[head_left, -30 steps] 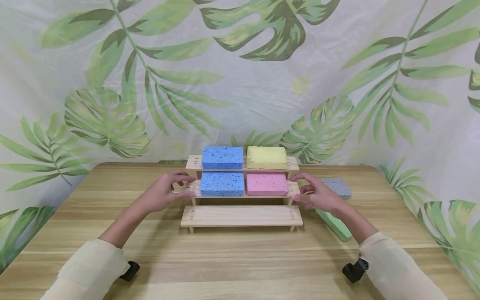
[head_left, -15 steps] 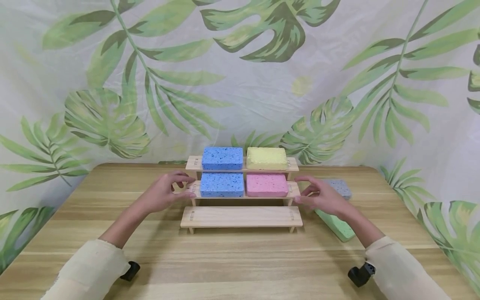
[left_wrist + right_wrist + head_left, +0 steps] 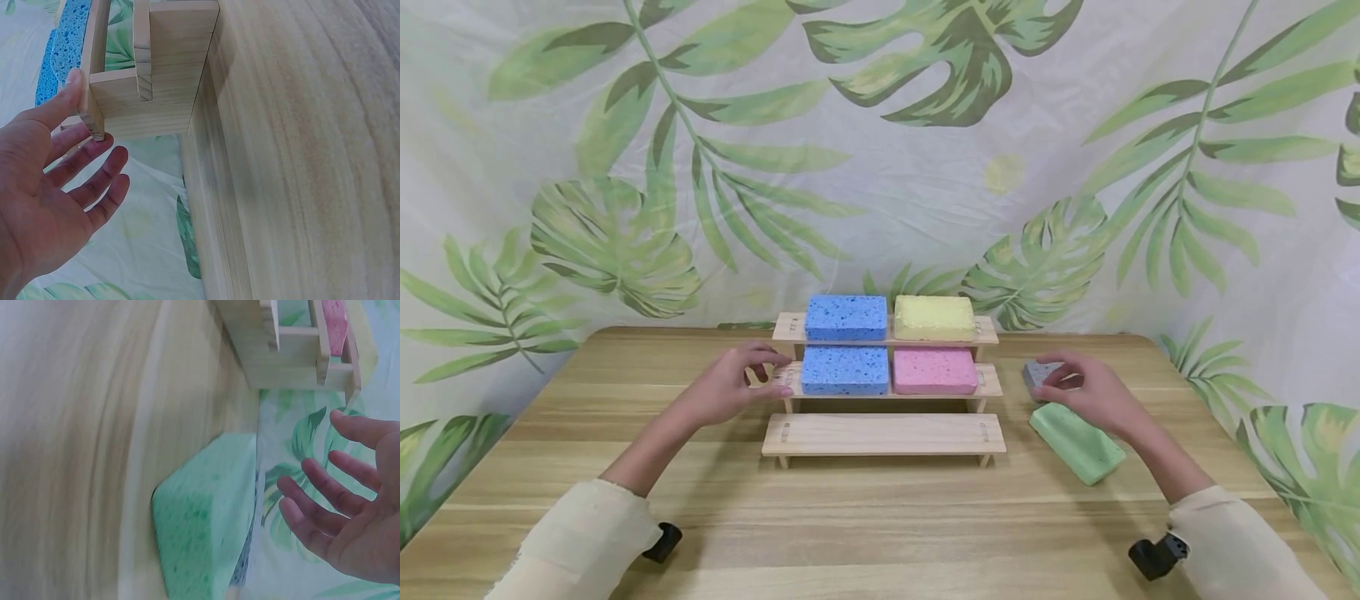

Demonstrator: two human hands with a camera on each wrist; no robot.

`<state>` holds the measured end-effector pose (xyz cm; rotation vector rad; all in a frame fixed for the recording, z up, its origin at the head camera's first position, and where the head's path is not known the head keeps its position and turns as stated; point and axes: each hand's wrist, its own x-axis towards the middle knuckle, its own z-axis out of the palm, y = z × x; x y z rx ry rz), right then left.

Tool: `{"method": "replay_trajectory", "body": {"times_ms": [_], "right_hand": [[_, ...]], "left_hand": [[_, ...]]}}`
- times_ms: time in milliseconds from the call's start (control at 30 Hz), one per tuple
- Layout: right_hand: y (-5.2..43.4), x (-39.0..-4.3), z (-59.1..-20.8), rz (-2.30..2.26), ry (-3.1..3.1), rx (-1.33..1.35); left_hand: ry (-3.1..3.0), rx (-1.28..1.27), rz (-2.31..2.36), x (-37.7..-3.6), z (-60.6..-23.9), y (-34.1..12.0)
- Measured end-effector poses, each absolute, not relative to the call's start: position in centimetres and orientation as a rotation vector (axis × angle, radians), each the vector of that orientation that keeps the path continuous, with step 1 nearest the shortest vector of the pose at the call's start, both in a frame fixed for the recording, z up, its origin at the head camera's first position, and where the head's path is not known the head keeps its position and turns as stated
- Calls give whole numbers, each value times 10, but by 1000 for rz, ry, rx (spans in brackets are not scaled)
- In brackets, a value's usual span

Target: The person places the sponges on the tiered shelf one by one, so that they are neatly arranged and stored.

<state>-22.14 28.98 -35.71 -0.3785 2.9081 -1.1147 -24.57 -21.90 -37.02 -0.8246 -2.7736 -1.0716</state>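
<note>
My left hand [image 3: 726,385] holds the left end of the middle step of a three-step wooden rack [image 3: 883,433], thumb and fingers at the plank's end. On that step lie a blue sponge [image 3: 844,371] and a pink sponge [image 3: 934,371]. The top step carries another blue sponge [image 3: 846,317] and a yellow sponge [image 3: 934,317]; nothing lies on the lowest step. Right of the rack, my right hand [image 3: 1093,396] is over a grey sponge [image 3: 1032,379], partly covering it, with fingers loosely spread and nothing in them. Just nearer lies a green sponge [image 3: 200,512], set at an angle.
The rack stands on a wood-grain table [image 3: 850,533] close to its back edge. Behind the table hangs a leaf-patterned cloth [image 3: 917,208]. Black wrist cameras [image 3: 1156,557] jut from both sleeves.
My right hand has left the rack's right end and moved right to the grey sponge, uncovering more of the green sponge. The left hand and the sponges stay where they were.
</note>
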Motion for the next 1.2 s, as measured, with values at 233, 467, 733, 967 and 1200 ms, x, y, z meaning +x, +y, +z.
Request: {"method": "replay_trajectory", "body": {"times_ms": [233,467,733,967,1200], "right_hand": [[305,-215,-363,-995,2980,-421],[314,-211,-368,-860,2997,-339],[317,-209,-375,-711,2973,-323],[320,-208,-378,-628,2905,-315],[323,-208,-376,-595,2859,-319]], "left_hand": [[-2786,-822,-1076,-246,-369,-219],[-2797,-816,-1088,-247,-368,-218],[-2810,-802,-1077,-246,-367,-218],[-2814,-827,-1019,-246,-366,-218],[-2846,-859,-967,-245,-362,-218]]}}
